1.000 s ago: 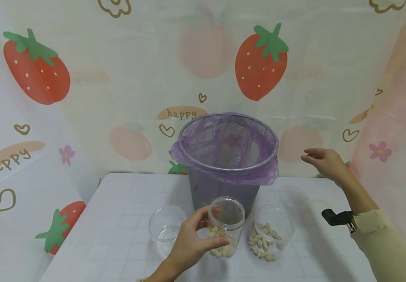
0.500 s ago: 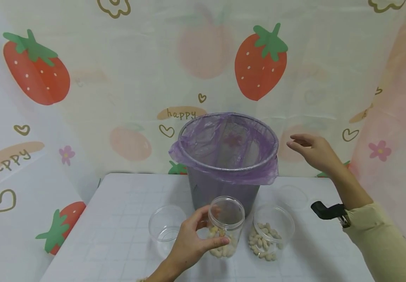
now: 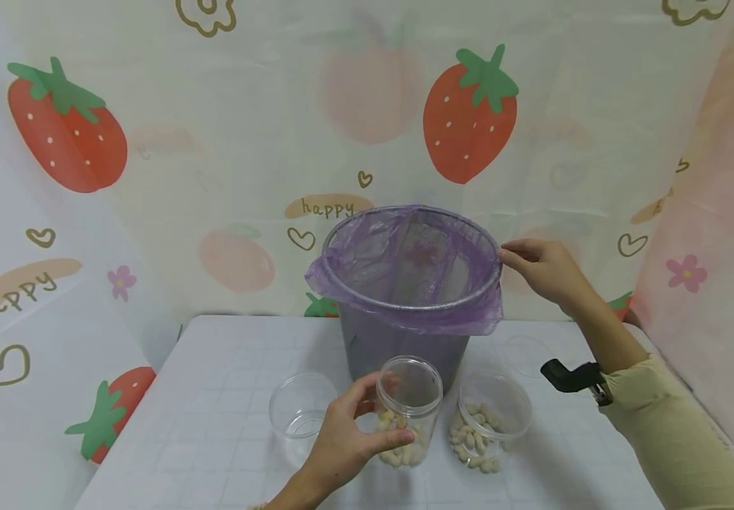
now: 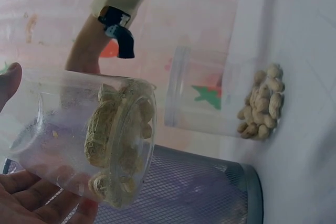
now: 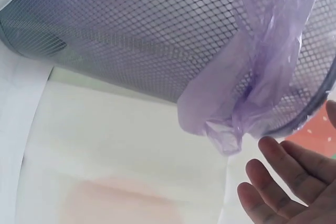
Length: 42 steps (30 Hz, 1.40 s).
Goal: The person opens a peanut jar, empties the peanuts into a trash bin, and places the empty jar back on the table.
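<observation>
My left hand (image 3: pixel 349 430) grips a clear plastic jar (image 3: pixel 427 418), thumb on one side and fingers on the other. Peanuts (image 4: pixel 105 124) lie at the bottom of this jar. It has no lid and is held tilted above the table in front of the bin. My right hand (image 3: pixel 545 273) is at the right side of a grey mesh bin (image 3: pixel 399 350), its fingertips right at the rim. In the right wrist view the fingers (image 5: pixel 291 179) are spread and slightly bent beside the rim. A purple plastic bag (image 3: pixel 367 255) lines the bin and folds over its edge.
A second clear jar (image 3: pixel 516 407) with several peanuts (image 3: pixel 472 435) stands right of the held jar. On the left is a clear container (image 3: pixel 287 407) with nothing visible inside. A faint clear disc (image 3: pixel 528 354) lies behind the right jar on the white table (image 3: pixel 214 404).
My right hand has moved left and slightly up, from open air beside the bin to its right rim. The left hand and its jar have stayed in place.
</observation>
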Tool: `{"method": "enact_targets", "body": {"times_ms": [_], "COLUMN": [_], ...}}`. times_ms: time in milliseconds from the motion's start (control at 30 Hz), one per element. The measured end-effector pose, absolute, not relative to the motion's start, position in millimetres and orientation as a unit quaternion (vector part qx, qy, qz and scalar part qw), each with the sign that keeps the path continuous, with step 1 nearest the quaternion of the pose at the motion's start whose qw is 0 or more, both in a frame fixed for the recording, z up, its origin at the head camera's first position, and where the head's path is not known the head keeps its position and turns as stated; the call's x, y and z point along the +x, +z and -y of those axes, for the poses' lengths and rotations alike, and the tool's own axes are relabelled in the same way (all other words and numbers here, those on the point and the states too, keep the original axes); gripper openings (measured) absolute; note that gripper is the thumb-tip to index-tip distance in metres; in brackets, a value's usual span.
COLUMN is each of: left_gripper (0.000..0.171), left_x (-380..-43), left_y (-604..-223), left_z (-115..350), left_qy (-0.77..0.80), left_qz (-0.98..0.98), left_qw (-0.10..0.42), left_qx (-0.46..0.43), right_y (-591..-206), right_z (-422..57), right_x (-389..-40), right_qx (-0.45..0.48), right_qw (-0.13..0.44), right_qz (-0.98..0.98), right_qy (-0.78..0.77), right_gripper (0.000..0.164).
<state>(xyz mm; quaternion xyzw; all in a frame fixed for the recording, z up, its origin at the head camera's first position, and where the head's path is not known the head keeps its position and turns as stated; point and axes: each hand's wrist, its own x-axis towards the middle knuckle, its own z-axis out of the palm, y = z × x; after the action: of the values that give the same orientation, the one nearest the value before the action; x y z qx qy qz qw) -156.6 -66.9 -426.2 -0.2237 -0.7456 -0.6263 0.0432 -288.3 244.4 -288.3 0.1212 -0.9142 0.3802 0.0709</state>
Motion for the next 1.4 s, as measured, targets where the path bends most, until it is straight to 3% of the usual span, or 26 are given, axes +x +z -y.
{"method": "enact_targets", "body": {"times_ms": [400, 833, 1400], "left_gripper": [0.064, 0.065, 0.065], "left_x": [-157.6, -157.7, -158.6], "left_y": [-428.4, -428.0, -428.1], "left_z": [67.6, 69.1, 70.3], "left_qy": [-0.623, -0.621, -0.621], "left_qz": [0.748, 0.748, 0.749], "left_qw": [0.045, 0.050, 0.049], "left_qx": [-0.227, -0.230, -0.226], "right_y": [-294.1, -298.3, -292.0], "right_z": [-236.3, -238.3, -233.5], "right_x": [-292.5, -293.8, -292.3], "right_qx": [0.090, 0.093, 0.075], "right_qw": [0.060, 0.019, 0.076], "right_qz": [0.890, 0.857, 0.889], "right_qy": [0.442, 0.507, 0.445], "right_gripper": [0.051, 0.056, 0.053]}}
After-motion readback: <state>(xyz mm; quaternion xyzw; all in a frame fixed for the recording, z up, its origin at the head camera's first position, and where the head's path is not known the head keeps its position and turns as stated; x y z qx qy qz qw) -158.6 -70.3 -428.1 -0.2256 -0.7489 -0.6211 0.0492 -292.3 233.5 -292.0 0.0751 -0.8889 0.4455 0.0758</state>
